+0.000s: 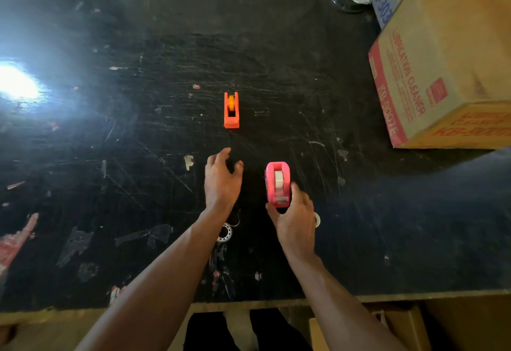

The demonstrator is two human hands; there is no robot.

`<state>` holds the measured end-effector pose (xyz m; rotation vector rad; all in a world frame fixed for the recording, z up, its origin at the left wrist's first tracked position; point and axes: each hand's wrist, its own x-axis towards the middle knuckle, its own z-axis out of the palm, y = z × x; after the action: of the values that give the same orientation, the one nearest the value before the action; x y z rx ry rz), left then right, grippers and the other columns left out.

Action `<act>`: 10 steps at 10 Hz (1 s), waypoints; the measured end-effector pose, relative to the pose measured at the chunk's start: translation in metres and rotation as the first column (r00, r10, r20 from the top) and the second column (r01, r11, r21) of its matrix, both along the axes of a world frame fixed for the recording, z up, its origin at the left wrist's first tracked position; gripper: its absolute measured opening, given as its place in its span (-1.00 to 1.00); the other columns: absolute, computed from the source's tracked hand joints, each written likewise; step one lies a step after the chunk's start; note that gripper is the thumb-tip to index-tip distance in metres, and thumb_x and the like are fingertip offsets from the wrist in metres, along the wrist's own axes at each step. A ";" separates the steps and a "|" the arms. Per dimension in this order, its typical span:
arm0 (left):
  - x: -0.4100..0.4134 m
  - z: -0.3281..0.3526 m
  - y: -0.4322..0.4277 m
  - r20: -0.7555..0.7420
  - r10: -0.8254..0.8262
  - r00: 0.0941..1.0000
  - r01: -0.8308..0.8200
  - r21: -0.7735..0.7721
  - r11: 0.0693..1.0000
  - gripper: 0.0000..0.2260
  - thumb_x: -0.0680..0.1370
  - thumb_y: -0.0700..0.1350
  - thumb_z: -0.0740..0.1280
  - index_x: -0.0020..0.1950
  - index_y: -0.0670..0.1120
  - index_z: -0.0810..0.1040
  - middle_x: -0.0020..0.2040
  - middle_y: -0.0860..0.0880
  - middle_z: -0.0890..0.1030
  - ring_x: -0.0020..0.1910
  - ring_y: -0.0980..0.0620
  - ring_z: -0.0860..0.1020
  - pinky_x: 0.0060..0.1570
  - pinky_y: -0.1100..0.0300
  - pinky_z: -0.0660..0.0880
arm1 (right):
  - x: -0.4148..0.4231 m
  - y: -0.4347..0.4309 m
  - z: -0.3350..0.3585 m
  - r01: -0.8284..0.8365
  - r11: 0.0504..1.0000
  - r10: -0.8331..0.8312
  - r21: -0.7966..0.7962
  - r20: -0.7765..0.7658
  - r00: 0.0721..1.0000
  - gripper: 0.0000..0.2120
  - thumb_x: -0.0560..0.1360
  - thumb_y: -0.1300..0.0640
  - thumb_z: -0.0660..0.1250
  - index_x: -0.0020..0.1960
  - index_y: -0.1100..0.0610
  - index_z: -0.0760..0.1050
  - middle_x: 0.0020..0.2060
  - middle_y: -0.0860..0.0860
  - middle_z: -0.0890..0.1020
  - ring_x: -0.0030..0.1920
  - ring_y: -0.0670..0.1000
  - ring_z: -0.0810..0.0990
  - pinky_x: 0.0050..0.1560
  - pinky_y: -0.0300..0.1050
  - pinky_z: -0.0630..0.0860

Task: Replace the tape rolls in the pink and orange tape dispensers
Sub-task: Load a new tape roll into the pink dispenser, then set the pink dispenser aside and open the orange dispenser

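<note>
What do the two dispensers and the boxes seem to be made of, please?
Pink dispenser and orange dispenser: likely moulded plastic, going by the bright uniform colour and smooth, slightly glossy faces. Boxes: corrugated cardboard by the look, matte brown with printed lettering.

A white ring lies half hidden beneath the left forearm, and another pale roll peeks out behind the right hand (what either is cannot be told). The near end of the pink dispenser is covered by that hand's grip. Glare whites out the bench at far left. The cardboard boxes run off the right edge, their small print unreadable.
</note>
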<state>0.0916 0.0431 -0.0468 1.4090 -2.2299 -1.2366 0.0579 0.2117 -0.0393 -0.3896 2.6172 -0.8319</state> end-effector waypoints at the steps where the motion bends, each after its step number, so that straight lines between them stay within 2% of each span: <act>1: -0.005 -0.006 -0.016 0.119 0.002 0.993 0.010 -0.101 0.995 -0.44 0.65 -0.01 0.34 0.62 -0.08 0.26 0.56 -0.11 0.34 0.56 -0.08 0.31 0.49 0.00 0.36 | -0.001 -0.006 -0.002 0.051 0.998 -0.051 0.023 0.011 0.999 -0.23 0.48 -0.05 0.51 0.57 0.12 0.27 0.42 0.08 0.49 0.44 0.05 0.46 0.33 -0.13 0.46; 2: -0.008 -0.016 -0.032 0.257 -0.085 0.963 0.148 -0.236 0.960 -0.35 0.65 0.04 0.33 0.65 -0.16 0.17 0.65 -0.17 0.22 0.65 -0.16 0.14 0.62 -0.07 0.18 | -0.001 -0.010 -0.004 0.094 0.996 -0.094 0.003 0.007 0.996 -0.25 0.49 -0.04 0.52 0.56 0.13 0.30 0.38 0.07 0.52 0.39 0.02 0.49 0.28 -0.20 0.44; 3: -0.013 -0.027 -0.044 0.341 -0.175 0.924 0.281 -0.292 0.914 -0.27 0.65 0.15 0.27 0.66 -0.21 0.10 0.68 -0.20 0.14 0.68 -0.17 0.05 0.64 -0.07 0.06 | -0.006 -0.017 -0.006 0.134 0.991 -0.134 -0.017 -0.001 0.991 -0.26 0.47 -0.02 0.53 0.54 0.14 0.33 0.35 0.08 0.54 0.35 0.01 0.50 0.24 -0.20 0.47; 4: -0.016 -0.037 -0.045 0.395 -0.209 0.894 0.355 -0.342 0.870 -0.23 0.65 0.26 0.16 0.67 -0.21 0.06 0.69 -0.21 0.09 0.69 -0.15 0.01 0.64 -0.04 0.00 | -0.020 -0.030 -0.007 0.180 0.982 -0.182 -0.049 -0.022 0.983 -0.26 0.43 -0.02 0.56 0.52 0.15 0.37 0.28 0.07 0.57 0.30 0.01 0.51 0.14 -0.28 0.41; 7: -0.017 -0.046 -0.045 0.438 -0.217 0.872 0.383 -0.337 0.860 -0.21 0.65 0.30 0.09 0.68 -0.19 -0.04 0.70 -0.18 -0.03 0.69 -0.08 -0.10 0.64 0.02 -0.12 | -0.109 -0.096 -0.007 0.204 0.974 -0.217 -0.098 -0.147 0.965 -0.33 0.38 -0.01 0.58 0.41 0.17 0.48 0.19 0.11 0.63 0.21 0.07 0.54 0.04 -0.26 0.31; 8: -0.017 -0.047 -0.046 0.444 -0.213 0.870 0.380 -0.330 0.864 -0.20 0.64 0.30 0.09 0.68 -0.18 -0.05 0.70 -0.17 -0.05 0.69 -0.07 -0.11 0.64 0.02 -0.13 | -0.136 -0.118 -0.011 0.184 0.979 -0.197 -0.092 -0.163 0.967 -0.34 0.40 0.00 0.57 0.42 0.18 0.47 0.19 0.13 0.62 0.22 0.10 0.53 0.04 -0.24 0.31; 9: -0.018 -0.047 -0.046 0.445 -0.213 0.870 0.379 -0.327 0.866 -0.20 0.64 0.30 0.09 0.69 -0.18 -0.05 0.71 -0.17 -0.06 0.69 -0.07 -0.12 0.64 0.03 -0.14 | -0.151 -0.132 -0.018 0.168 0.983 -0.180 -0.080 -0.179 0.967 -0.34 0.40 -0.01 0.56 0.41 0.19 0.48 0.20 0.15 0.62 0.23 0.13 0.54 0.09 -0.17 0.40; 10: -0.019 -0.047 -0.046 0.448 -0.215 0.868 0.382 -0.324 0.866 -0.20 0.64 0.30 0.09 0.69 -0.18 -0.06 0.71 -0.16 -0.07 0.69 -0.06 -0.13 0.64 0.03 -0.16 | -0.157 -0.137 -0.025 0.157 0.983 -0.173 -0.090 -0.206 0.963 -0.36 0.39 -0.02 0.56 0.39 0.19 0.49 0.18 0.14 0.63 0.21 0.12 0.54 0.07 -0.21 0.36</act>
<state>0.0731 -0.0027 -0.0938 1.2544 -2.8658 -0.5156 -0.0992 0.0750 -0.0640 -0.2971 2.8556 -0.9917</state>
